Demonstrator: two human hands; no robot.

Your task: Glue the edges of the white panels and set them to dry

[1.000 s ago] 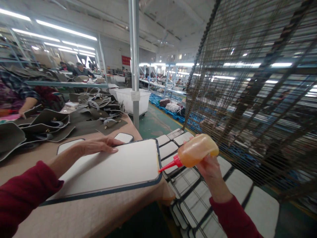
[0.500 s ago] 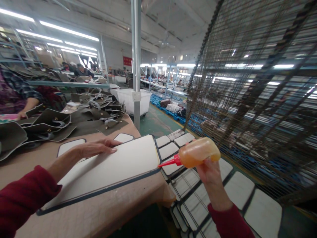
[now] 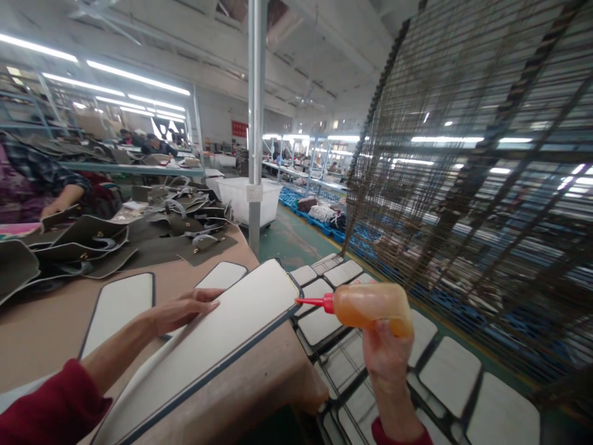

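Observation:
My left hand point(image 3: 188, 310) grips the upper left edge of a long white panel point(image 3: 222, 337) with dark edging and rounded corners, thumb on its face. The panel is tilted over the brown-covered table point(image 3: 41, 324). My right hand point(image 3: 386, 349) is wrapped round a clear squeeze bottle point(image 3: 370, 304) of amber liquid, held on its side. Its red nozzle point(image 3: 312, 301) points left, and the tip is at the panel's right corner; whether it touches I cannot tell. More white panels point(image 3: 123, 306) lie on the table beyond my left hand.
Wire racks point(image 3: 352, 352) holding several white panels lie at the lower right. A tall stack of wire racks point(image 3: 463, 154) stands at right. Grey-brown bag pieces point(image 3: 92, 238) cover the table's far left, by a co-worker's hand point(image 3: 65, 199). A metal post point(image 3: 254, 123) and white bin point(image 3: 231, 198) stand ahead.
The panel has turned to a steeper slant, its near end swinging lower. The bottle has levelled, and its tip has moved from the near corner along the panel's right end.

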